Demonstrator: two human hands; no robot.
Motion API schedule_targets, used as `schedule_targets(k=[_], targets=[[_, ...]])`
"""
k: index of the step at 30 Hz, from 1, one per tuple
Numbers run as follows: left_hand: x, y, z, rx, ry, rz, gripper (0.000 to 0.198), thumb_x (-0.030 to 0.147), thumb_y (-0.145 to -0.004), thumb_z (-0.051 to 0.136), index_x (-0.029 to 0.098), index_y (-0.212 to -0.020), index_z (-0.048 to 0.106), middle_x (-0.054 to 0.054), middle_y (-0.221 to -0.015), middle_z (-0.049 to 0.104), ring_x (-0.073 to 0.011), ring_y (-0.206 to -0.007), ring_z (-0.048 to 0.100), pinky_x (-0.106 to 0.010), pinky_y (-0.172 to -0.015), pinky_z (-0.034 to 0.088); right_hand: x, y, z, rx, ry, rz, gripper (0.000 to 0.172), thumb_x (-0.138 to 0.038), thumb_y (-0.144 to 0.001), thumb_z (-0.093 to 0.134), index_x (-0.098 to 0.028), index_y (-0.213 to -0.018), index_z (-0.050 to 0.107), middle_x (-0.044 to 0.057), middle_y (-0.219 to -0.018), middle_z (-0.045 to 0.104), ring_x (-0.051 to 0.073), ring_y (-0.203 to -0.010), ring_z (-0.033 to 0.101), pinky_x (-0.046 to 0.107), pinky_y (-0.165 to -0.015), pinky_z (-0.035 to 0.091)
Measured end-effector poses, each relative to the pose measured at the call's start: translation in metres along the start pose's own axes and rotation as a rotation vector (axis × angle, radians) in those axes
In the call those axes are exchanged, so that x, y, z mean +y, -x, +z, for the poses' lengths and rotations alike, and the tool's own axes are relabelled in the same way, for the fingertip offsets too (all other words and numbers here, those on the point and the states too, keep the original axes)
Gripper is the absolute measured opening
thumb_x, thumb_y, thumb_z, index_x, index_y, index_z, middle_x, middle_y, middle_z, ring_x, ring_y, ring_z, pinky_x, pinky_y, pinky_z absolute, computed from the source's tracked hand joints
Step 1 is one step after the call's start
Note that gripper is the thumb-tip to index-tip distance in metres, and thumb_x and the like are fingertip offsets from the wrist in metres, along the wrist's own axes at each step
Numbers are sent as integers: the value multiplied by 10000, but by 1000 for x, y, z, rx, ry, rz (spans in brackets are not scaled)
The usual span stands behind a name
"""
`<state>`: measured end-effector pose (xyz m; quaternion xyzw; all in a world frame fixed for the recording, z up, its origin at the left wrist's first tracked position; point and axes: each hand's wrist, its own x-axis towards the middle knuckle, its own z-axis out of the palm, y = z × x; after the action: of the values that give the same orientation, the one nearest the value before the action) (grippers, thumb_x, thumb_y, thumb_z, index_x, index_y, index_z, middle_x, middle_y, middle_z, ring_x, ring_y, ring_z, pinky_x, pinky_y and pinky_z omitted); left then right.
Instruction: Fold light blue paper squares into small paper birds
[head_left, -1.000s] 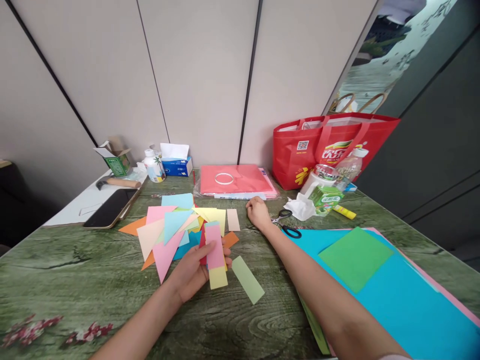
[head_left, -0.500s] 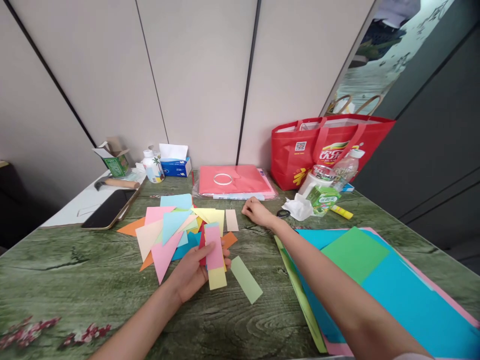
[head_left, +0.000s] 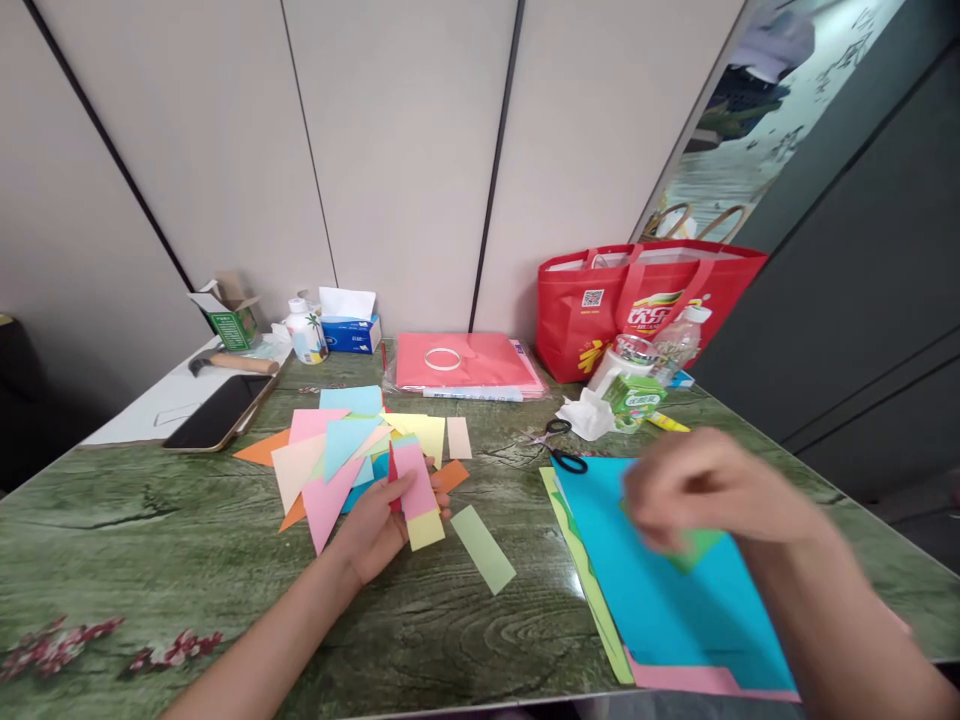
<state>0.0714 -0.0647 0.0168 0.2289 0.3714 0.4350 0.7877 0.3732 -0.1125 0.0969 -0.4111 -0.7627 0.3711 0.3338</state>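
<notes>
My left hand (head_left: pixel 375 530) holds a small stack of paper strips (head_left: pixel 414 492), pink on top with yellow showing below, just above the green table (head_left: pixel 150 540). A pile of coloured paper cut-outs (head_left: pixel 337 455) lies right behind that hand. A light green strip (head_left: pixel 482 547) lies flat to its right. My right hand (head_left: pixel 705 490) is raised over the big blue sheet (head_left: pixel 645 590) and is smeared by motion; a green square of paper (head_left: pixel 694 548) shows just beneath its fingers, and I cannot tell whether it is gripped.
Scissors (head_left: pixel 564 455) lie beyond the blue sheet. At the back are a pink paper pack with a tape ring (head_left: pixel 444 358), a red bag (head_left: pixel 637 300), a tissue box (head_left: pixel 351 330), a small bottle (head_left: pixel 307 335) and a phone (head_left: pixel 217 412).
My right hand has pulled back from the far middle of the table and now hovers over the blue sheet near the green square. The left hand with the strips has barely moved.
</notes>
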Motion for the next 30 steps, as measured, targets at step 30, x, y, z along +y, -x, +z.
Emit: schedule_targets(k=[30], targets=[[13,-6,-7,270,-102,148,132,39,-810,499,104,-902,568,-63,-641,639,-177,-609,654,-348,-641,577,19,-37,134,-94,609,564,309,-183,-636,730,-129,-928,644,119,-940,648,241,-787,631,296,-646,454]])
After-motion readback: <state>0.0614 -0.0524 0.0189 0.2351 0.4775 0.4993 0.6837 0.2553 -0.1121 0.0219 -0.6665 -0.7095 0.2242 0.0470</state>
